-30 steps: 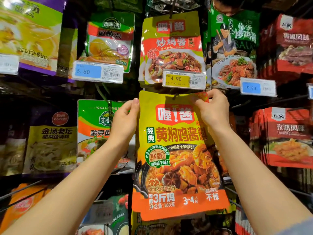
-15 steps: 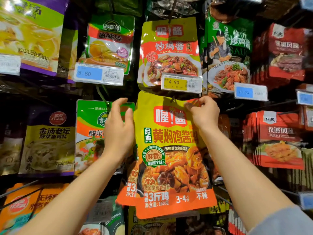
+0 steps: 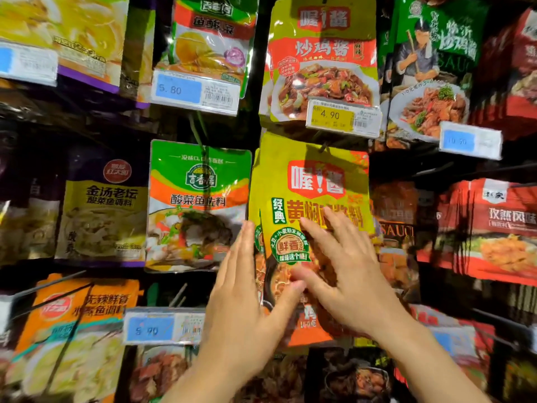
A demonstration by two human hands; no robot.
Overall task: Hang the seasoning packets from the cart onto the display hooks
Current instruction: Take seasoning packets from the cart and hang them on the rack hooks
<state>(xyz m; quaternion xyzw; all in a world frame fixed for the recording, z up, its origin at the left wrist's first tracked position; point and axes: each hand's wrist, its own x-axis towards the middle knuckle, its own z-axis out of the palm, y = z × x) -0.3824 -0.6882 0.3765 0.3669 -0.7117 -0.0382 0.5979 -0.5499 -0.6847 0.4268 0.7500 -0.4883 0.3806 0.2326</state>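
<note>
A yellow and orange seasoning packet [image 3: 313, 181] hangs from a display hook [image 3: 325, 146] in the middle of the rack, with more of the same packets behind it. My left hand [image 3: 244, 292] is flat with straight fingers along the packet's left edge. My right hand [image 3: 345, 271] lies over the packet's lower front with spread, straight fingers. Neither hand grips anything. The lower part of the packet is hidden behind my hands. The cart is out of view.
Other hanging packets surround it: a green one [image 3: 200, 205] to the left, a yellow and red one [image 3: 322, 59] above, red ones [image 3: 494, 228] to the right. Price tags [image 3: 343, 117] stick out on hook ends. An orange packet [image 3: 78, 330] hangs lower left.
Both hands have let go of the packet's top corners and moved down to its lower half with fingers straightened. The packet now hangs from the hook.
</note>
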